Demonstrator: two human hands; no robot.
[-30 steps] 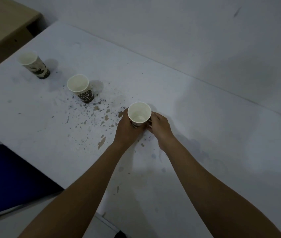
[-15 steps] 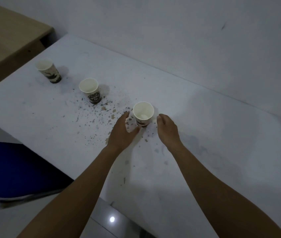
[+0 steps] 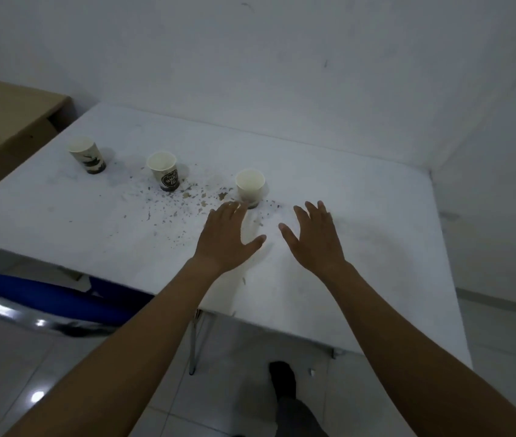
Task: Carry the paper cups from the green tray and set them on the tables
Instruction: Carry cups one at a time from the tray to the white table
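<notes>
Both hands empty, fingers spread. Left hand has fingertips just beside the nearest paper cup, possibly touching; blur there. Right hand is apart from it.

Risk: a brush from the left fingers tips that light cup.

Count: three cups upright in a row on the white counter: nearest, middle cup, far cup. Green tray not in view.

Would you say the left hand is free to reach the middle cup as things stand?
Probably yes. The left hand is open and empty, and only speckled table lies between it and the middle cup; the nearest cup stands right of that path.
</notes>
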